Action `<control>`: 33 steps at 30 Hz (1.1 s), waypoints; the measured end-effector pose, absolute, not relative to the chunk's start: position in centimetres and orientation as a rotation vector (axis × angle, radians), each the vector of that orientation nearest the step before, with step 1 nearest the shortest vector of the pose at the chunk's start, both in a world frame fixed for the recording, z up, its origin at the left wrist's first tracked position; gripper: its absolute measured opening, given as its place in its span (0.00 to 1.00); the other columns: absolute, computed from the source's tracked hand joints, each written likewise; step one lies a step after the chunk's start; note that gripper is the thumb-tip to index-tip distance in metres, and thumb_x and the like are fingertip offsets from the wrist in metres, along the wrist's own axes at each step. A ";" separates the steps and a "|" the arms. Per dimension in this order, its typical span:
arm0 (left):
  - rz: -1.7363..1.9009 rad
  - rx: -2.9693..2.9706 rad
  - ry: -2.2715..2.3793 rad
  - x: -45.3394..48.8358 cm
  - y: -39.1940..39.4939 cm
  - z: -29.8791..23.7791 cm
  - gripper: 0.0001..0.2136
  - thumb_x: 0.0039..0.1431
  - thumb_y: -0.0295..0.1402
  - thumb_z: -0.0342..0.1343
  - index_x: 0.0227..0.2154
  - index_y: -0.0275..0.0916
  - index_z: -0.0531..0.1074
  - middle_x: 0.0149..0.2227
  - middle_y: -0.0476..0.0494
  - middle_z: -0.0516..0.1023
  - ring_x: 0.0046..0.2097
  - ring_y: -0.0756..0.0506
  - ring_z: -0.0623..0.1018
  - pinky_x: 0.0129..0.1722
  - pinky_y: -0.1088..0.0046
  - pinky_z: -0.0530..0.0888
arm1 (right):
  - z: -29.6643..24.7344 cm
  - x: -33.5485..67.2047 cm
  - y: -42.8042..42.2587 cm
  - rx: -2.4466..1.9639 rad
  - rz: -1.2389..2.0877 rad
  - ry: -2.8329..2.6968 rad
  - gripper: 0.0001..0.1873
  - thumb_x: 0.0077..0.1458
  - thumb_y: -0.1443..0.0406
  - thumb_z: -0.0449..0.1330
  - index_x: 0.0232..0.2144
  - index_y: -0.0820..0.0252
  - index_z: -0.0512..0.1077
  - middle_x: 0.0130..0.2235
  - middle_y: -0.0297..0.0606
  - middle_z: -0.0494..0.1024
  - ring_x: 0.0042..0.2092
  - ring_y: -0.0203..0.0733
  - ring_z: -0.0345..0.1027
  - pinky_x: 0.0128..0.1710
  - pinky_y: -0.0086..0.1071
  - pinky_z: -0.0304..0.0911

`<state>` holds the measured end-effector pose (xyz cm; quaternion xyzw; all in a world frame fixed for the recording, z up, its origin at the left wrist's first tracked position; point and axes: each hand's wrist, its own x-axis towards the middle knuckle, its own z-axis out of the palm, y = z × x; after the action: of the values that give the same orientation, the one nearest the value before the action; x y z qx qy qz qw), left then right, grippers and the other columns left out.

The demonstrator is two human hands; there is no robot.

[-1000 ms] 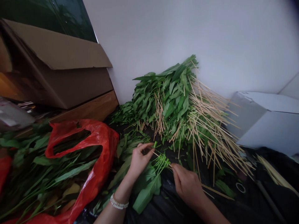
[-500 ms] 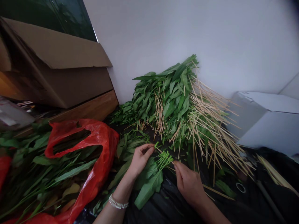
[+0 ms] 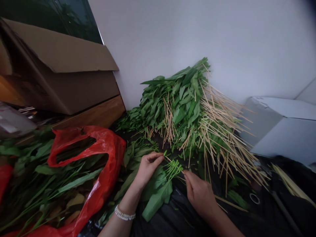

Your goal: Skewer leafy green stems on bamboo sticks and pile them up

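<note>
Between my hands runs a thin bamboo skewer (image 3: 168,159), with several green leaf stems bunched along it. Broad leaves (image 3: 159,200) hang from those stems over black plastic. My right hand (image 3: 199,193) is closed on the skewer at the right end of the bunch. At the other end, my left hand (image 3: 149,168) pinches with thumb and fingers. A short green stem end (image 3: 165,153) pokes out just past those fingertips, close to the skewer's tip; the rest of it is hidden by the hand.
A heap of skewered leaves (image 3: 182,95) leans against the white wall, its bare sticks (image 3: 222,125) pointing right. Left lies a red plastic bag (image 3: 116,144) with loose leafy stems. A cardboard box (image 3: 81,89) stands behind it; a white box (image 3: 286,131) is at right.
My left hand and the stem end have shifted very slightly to the right along the skewer. My right hand and the bunch stay in place.
</note>
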<state>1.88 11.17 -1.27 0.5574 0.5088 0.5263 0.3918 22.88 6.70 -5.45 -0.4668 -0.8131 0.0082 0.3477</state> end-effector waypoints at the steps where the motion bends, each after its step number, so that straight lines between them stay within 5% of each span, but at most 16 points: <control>1: 1.336 1.415 1.300 1.8 11.2 -1.2 0.09 0.47 0.36 0.63 0.30 0.37 0.80 0.32 0.44 0.80 0.36 0.45 0.76 0.40 0.71 0.71 | -5.5 22.9 6.7 -1.208 0.026 -2.114 0.15 0.60 0.70 0.43 0.44 0.61 0.67 0.37 0.40 0.77 0.38 0.39 0.74 0.36 0.28 0.66; 33: 1.220 1.077 1.154 1.5 11.0 -1.1 0.13 0.36 0.37 0.70 0.23 0.35 0.76 0.24 0.49 0.77 0.27 0.51 0.73 0.32 0.76 0.69 | -5.8 22.8 6.6 -1.167 0.035 -2.173 0.16 0.60 0.72 0.43 0.45 0.63 0.67 0.37 0.41 0.77 0.39 0.40 0.73 0.37 0.29 0.65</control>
<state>1.49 11.01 -1.10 0.4536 0.4861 0.5138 0.5422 22.80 6.55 -5.81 -0.4463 -0.8312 0.0133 0.3312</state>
